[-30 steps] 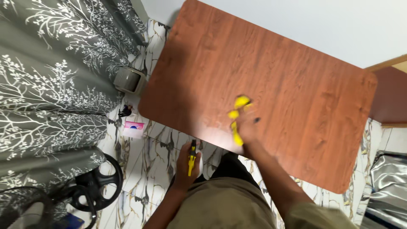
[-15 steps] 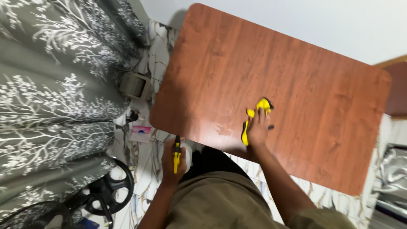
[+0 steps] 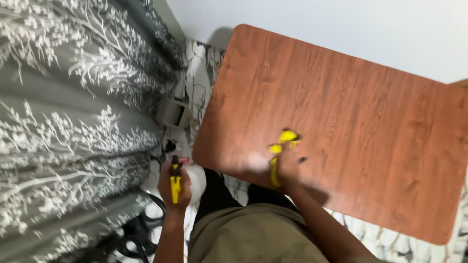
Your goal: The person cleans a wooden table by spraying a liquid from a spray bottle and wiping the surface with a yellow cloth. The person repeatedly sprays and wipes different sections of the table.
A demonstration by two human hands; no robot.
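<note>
Yellow cloth [image 3: 282, 146] is lying under the flat-pressed right hand [image 3: 287, 163] near the tabletop [image 3: 370, 112] front edge; left hand [image 3: 174, 187] is gripping a spray bottle [image 3: 187, 181] off its left corner

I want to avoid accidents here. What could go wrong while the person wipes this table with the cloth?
The right hand presses the yellow cloth close to the near edge of the wooden table, so the cloth could slip off onto the floor. The left hand holds a spray bottle beside the leg, near the patterned curtain; a stray squeeze might wet it.
</note>
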